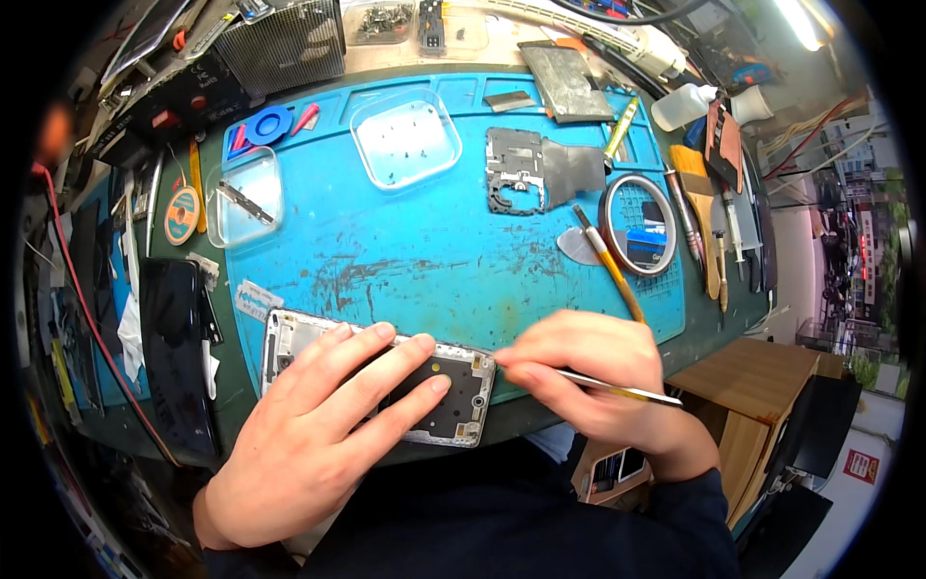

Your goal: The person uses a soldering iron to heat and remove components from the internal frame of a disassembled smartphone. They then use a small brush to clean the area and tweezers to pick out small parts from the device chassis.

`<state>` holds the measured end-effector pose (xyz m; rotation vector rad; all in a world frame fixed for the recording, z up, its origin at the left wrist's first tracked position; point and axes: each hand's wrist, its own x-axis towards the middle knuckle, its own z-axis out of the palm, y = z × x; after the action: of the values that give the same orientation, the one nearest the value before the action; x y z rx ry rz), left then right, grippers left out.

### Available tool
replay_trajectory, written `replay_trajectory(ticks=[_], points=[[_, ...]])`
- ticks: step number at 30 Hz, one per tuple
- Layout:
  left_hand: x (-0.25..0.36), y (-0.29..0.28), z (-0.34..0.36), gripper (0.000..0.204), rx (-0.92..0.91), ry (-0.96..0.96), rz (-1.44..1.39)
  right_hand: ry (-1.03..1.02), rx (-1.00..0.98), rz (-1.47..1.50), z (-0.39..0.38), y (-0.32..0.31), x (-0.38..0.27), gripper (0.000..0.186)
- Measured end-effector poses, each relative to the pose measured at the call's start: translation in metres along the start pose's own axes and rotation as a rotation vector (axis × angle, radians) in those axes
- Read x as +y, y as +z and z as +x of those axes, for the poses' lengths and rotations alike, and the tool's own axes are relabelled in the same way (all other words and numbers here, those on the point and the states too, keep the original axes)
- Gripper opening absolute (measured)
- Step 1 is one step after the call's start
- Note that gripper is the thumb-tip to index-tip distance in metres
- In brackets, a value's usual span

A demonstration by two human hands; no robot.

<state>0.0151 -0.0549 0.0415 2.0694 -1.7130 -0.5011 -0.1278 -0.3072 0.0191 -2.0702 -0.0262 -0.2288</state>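
Observation:
My left hand [313,439] lies across a silver phone frame [463,415] near the mat's front edge, fingers spread and pressing on it; its thumb is hidden. The frame has a black inner plate and small holes along its rim. My right hand [598,372] is closed around a slim metal tool [641,394], with the fingertips at the frame's upper right corner; the tool's tip is too small to make out. A razor blade [258,300] lies just left of the frame's upper left end.
Around the blue mat [405,251] are two clear trays [403,181] [265,227], a black phone part [516,169], an orange-handled tool [617,275], a tape roll [664,232], brushes [712,251], a white bottle [680,108] and a black phone [176,352]. A wooden cabinet [748,376] stands right.

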Motion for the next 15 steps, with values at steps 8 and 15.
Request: replay_trajectory(ticks=[8, 15], points=[[-0.002, 0.007, -0.007, 0.066, 0.053, -0.027, -0.086, 0.013, -0.004, 0.015, -0.003, -0.002, 0.0, 0.012], [-0.002, 0.009, -0.008, 0.069, 0.054, -0.024, -0.083, 0.031, -0.027, 0.066, -0.003, -0.005, 0.005, 0.009]])
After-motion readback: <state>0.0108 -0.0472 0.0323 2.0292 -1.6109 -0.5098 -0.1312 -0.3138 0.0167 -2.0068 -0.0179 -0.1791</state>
